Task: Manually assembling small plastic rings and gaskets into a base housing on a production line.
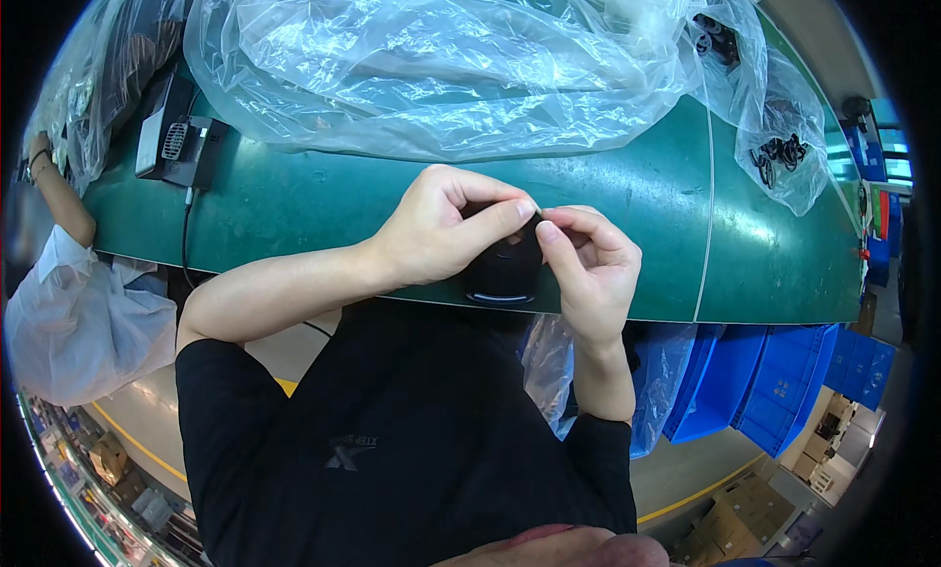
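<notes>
A black rounded object [502, 273] with a pale shiny strip along its lower edge is at the table's near edge, in front of my chest. Its exact kind cannot be made out, and my fingers cover its upper part. My left hand [436, 229] comes over it from the left, thumb and forefinger pinched at its top. From the right, my right hand [593, 268] meets it there, thumb and forefinger also pinched together. The fingertips of both hands nearly touch. Whatever small part lies between them is too small to tell.
Large clear plastic bags [441, 67] cover the far side of the green table [647, 185]. A black device with a cable [191, 141] stands at the left. Bagged black cables [779, 155] lie at the right, blue bins [725, 376] below. A co-worker's arm [64, 195] reaches in left.
</notes>
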A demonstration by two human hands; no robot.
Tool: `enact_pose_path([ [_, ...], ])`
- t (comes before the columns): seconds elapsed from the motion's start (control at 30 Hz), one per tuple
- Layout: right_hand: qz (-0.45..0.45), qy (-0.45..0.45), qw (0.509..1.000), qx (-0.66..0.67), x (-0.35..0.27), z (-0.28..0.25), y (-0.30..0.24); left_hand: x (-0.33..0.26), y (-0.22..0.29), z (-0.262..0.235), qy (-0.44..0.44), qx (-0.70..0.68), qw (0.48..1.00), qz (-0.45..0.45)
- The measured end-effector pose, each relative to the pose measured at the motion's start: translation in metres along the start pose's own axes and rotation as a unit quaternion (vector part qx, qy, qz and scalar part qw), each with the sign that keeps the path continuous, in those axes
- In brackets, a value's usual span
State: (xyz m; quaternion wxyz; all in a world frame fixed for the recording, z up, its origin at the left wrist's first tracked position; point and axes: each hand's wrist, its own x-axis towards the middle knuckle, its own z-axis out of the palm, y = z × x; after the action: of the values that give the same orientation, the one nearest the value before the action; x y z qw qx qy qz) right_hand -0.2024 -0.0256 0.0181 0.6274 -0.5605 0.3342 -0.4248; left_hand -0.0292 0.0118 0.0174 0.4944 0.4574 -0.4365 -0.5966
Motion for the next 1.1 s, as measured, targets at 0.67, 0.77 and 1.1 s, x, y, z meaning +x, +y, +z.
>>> enact_pose_path([
  [0.67,-0.024,0.016,0.999,0.022,0.006,-0.024,-0.002,-0.004,0.009,0.003,-0.107,-0.139,0.981,-0.087],
  [0.77,0.023,-0.013,0.999,0.043,0.003,-0.009,-0.009,-0.003,0.005,0.001,-0.101,-0.145,0.982,-0.070],
  [1.1,0.071,-0.001,0.993,0.099,0.001,-0.006,-0.006,-0.002,0.005,0.000,-0.100,-0.117,0.986,-0.061],
])
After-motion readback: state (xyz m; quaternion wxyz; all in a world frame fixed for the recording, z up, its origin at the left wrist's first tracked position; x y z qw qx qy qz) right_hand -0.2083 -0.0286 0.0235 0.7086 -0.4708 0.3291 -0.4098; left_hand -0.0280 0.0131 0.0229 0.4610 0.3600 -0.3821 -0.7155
